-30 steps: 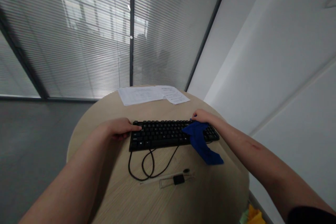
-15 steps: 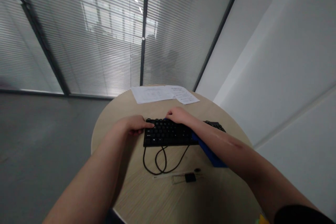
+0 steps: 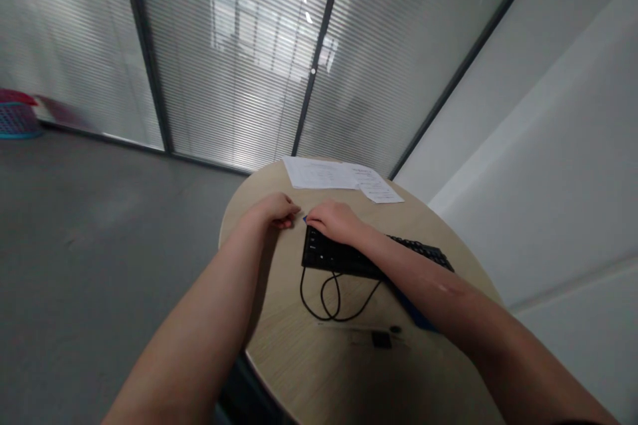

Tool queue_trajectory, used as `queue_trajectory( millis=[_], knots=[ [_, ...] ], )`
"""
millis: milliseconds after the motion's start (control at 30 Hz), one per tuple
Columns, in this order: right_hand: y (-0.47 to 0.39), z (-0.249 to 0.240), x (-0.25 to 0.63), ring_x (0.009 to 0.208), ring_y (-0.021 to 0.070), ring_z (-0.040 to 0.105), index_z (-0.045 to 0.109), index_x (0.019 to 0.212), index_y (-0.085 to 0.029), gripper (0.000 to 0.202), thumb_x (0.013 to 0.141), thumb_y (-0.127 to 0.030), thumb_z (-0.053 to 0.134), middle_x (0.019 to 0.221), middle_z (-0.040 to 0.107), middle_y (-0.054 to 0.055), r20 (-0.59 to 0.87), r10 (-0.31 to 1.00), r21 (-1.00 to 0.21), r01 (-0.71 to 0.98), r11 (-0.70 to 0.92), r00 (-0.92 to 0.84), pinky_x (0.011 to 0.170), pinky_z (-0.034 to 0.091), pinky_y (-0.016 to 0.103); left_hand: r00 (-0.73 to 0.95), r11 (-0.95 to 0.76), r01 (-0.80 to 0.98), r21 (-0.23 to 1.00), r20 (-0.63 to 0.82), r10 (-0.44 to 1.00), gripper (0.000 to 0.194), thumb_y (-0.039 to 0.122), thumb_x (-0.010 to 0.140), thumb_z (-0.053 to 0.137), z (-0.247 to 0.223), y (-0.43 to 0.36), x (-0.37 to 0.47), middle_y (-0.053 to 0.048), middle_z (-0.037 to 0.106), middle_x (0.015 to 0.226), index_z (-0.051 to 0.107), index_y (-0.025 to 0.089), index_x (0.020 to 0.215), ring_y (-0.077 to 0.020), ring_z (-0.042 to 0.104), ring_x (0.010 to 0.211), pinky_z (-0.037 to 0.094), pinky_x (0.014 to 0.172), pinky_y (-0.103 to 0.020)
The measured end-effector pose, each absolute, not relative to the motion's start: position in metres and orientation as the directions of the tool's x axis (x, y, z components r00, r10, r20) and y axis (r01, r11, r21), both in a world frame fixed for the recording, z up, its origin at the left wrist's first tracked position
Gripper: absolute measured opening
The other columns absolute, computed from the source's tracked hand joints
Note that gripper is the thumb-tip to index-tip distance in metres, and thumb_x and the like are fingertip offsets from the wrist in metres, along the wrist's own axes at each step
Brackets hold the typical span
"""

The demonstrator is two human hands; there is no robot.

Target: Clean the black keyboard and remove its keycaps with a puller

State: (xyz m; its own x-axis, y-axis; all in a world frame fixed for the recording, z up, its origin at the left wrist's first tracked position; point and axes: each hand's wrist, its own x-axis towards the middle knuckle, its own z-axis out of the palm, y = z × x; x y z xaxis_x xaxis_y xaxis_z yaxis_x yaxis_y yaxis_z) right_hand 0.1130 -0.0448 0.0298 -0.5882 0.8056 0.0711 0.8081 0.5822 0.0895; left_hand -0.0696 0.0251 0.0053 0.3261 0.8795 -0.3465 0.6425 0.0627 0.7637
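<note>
A black keyboard point(image 3: 343, 257) lies on the round wooden table point(image 3: 279, 292), its looped cable point(image 3: 319, 313) trailing on the near side. Over the keyboard's upper left corner is my right hand point(image 3: 333, 219), fingers closed on a blue cloth, whose tip peeks out beside the fingertips. More of the blue cloth point(image 3: 416, 312) shows under my right forearm. My left hand point(image 3: 280, 210) is just off the keyboard's left end, fingers curled together near the cloth's tip; whether they pinch anything is too small to tell.
Printed papers point(image 3: 323, 174) lie at the table's far edge. A small black object point(image 3: 381, 340) and thin items sit near the front. Beyond the table are glass panels with blinds, and a basket point(image 3: 18, 116) stands on the floor at far left.
My left hand has let go of the keyboard's left end and moved up beside its corner. My right hand has slid left along the keyboard with the cloth. The view has turned left.
</note>
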Motion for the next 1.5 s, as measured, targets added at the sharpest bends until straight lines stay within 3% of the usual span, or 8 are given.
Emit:
queue_trajectory(
  millis=[300,567,733,1000,1133,1300,1400,1500],
  knots=[
    [-0.055,0.031,0.103,0.094,0.0215,0.067,0.071,0.101,-0.02,0.024,0.103,-0.028,0.048,0.104,0.076,0.007,0.023,0.729,0.126,0.725,0.677,-0.684,0.077,0.042,0.03,0.492,-0.081,0.61,0.788,-0.296,0.819,0.012,0.026,0.079,0.065,0.006,0.017,-0.063,0.0,0.063,0.052,0.068,0.015,0.074,-0.0108,0.059,0.047,0.045,0.049,-0.019],
    [-0.077,0.034,0.091,0.093,0.0212,0.066,0.073,0.098,-0.019,0.029,0.105,-0.029,0.046,0.1,0.075,0.009,0.011,0.703,0.139,0.698,0.703,-0.711,0.077,0.042,0.03,0.527,-0.144,0.601,0.786,-0.255,0.811,0.032,0.045,0.08,0.068,0.005,0.017,-0.06,0.0,0.06,0.048,0.066,0.016,0.068,-0.0103,0.053,0.043,0.041,0.046,-0.02],
    [-0.095,0.031,0.092,0.086,0.0204,0.065,0.073,0.095,-0.02,0.026,0.103,-0.03,0.051,0.091,0.074,0.007,0.03,0.679,0.165,0.674,0.72,-0.733,0.073,0.04,0.03,0.487,-0.113,0.629,0.769,-0.276,0.829,0.032,0.045,0.079,0.072,0.004,0.017,-0.055,0.001,0.058,0.049,0.063,0.016,0.067,-0.0103,0.052,0.043,0.039,0.044,-0.021],
    [-0.133,0.043,0.116,0.08,0.0171,0.063,0.074,0.096,-0.02,0.022,0.101,-0.028,0.054,0.087,0.076,0.004,0.137,0.583,0.029,0.592,0.806,-0.801,0.071,0.043,0.028,0.473,-0.093,0.63,0.771,-0.286,0.833,0.028,0.041,0.084,0.069,0.004,0.018,-0.054,0.001,0.058,0.055,0.061,0.017,0.073,-0.0105,0.052,0.043,0.038,0.045,-0.022],
    [-0.159,0.085,0.172,0.083,0.0177,0.068,0.073,0.099,-0.02,0.024,0.102,-0.026,0.05,0.09,0.077,0.005,0.476,0.639,-0.048,0.708,0.704,-0.604,0.078,0.05,0.031,0.465,-0.123,0.635,0.763,-0.25,0.849,0.032,0.046,0.087,0.063,0.004,0.019,-0.054,-0.002,0.062,0.062,0.063,0.016,0.076,-0.0117,0.054,0.045,0.041,0.046,-0.024],
    [-0.208,0.115,0.268,0.074,0.018,0.068,0.074,0.104,-0.023,0.021,0.097,-0.034,0.057,0.088,0.075,0.004,0.866,0.5,-0.22,0.916,0.336,0.025,0.068,0.052,0.03,0.381,-0.104,0.643,0.759,-0.199,0.903,0.04,0.053,0.09,0.053,0.002,0.027,-0.049,-0.005,0.065,0.067,0.066,0.015,0.082,-0.0154,0.057,0.047,0.043,0.046,-0.026],
    [-0.237,0.087,0.307,0.087,0.0215,0.069,0.073,0.108,-0.023,0.027,0.1,-0.036,0.052,0.095,0.073,0.008,0.864,0.478,-0.287,0.936,0.203,0.161,0.079,0.055,0.037,0.333,-0.137,0.673,0.727,-0.132,0.933,0.045,0.057,0.089,0.049,-0.001,0.033,-0.047,-0.006,0.064,0.061,0.067,0.016,0.082,-0.0181,0.058,0.047,0.043,0.045,-0.027],
    [-0.263,0.028,0.322,0.114,0.0279,0.065,0.076,0.105,-0.023,0.026,0.097,-0.036,0.055,0.118,0.07,0.014,0.612,0.79,-0.217,0.955,0.201,-0.027,0.1,0.051,0.049,0.318,-0.222,0.697,0.682,-0.017,0.948,0.049,0.059,0.087,0.045,-0.003,0.04,-0.047,-0.007,0.067,0.063,0.068,0.017,0.077,-0.0202,0.058,0.046,0.042,0.046,-0.031]
  ],
)
